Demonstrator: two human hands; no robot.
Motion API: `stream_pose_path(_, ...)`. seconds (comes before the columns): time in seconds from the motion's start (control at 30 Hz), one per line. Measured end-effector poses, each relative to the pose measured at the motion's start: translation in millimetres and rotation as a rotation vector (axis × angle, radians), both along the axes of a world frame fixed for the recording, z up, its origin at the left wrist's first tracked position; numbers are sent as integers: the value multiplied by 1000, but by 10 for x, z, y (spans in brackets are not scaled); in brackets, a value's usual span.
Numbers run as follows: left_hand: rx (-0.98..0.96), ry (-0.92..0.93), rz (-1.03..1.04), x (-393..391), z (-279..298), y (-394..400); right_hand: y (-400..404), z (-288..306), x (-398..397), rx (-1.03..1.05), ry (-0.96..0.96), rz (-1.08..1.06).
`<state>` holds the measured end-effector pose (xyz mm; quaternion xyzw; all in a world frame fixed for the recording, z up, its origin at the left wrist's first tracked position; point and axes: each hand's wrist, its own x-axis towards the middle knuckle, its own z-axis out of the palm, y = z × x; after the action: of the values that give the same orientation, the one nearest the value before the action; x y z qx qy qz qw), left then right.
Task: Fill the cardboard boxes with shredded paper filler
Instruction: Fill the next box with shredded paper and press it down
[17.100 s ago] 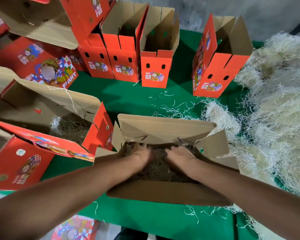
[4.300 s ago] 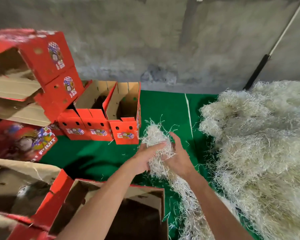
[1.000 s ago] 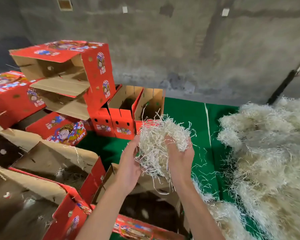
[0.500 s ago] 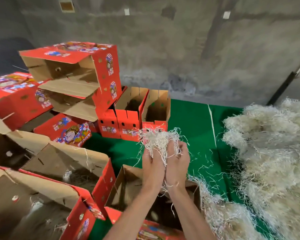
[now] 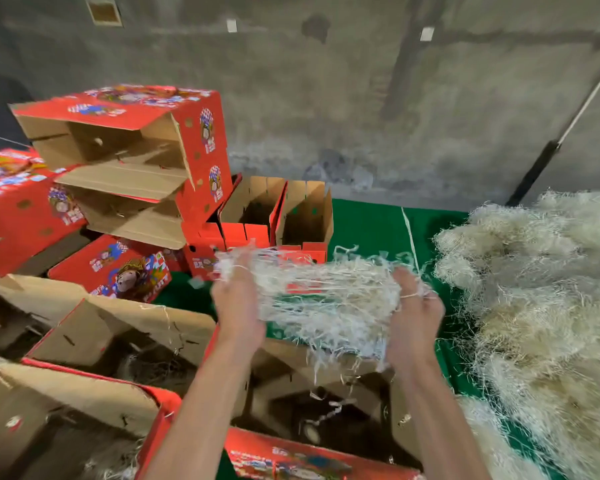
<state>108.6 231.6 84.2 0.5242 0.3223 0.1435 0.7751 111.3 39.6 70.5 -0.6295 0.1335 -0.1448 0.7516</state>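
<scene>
shredded paper (image 5: 326, 299) stretched sideways, left-right

red box (image 5: 118, 268) lying flat, left of the hands' grip, shows letters approx "UIT" at its printed edge, rest blurred, other boxes' printed labels illegible, no nos. or signs readable

Motion blur smears the wad of shredded paper (image 5: 326, 299) stretched between the left hand (image 5: 238, 306) and right hand (image 5: 414, 320), so single strands and the fingertips tangled in it cannot be made out. The wad hides part of the small upright boxes (image 5: 278, 216) behind. The open box (image 5: 312, 410) below is dark inside, its floor unreadable. The big shred pile (image 5: 541, 306) runs off the right edge.
</scene>
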Motion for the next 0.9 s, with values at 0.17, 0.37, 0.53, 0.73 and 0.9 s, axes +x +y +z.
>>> stream_pose_path(0.17,16,27,-220,-13,-113,-237,239,0,16,5,-11,94)
stream_pose_path(0.37,-97,-91,-52,132,-54,317,-179,164,50,-4,43,-25)
stream_pose_path(0.53,13,-38,-324,37,-49,-66,200,327,-62,185,-11,277)
stream_pose_path(0.73,-207,-160,-684,-118,-322,-140,230,351,-157,-55,-143,624)
stream_pose_path(0.9,1,5,-548,-179,-352,-349,305,55,-115,-627,-390,361)
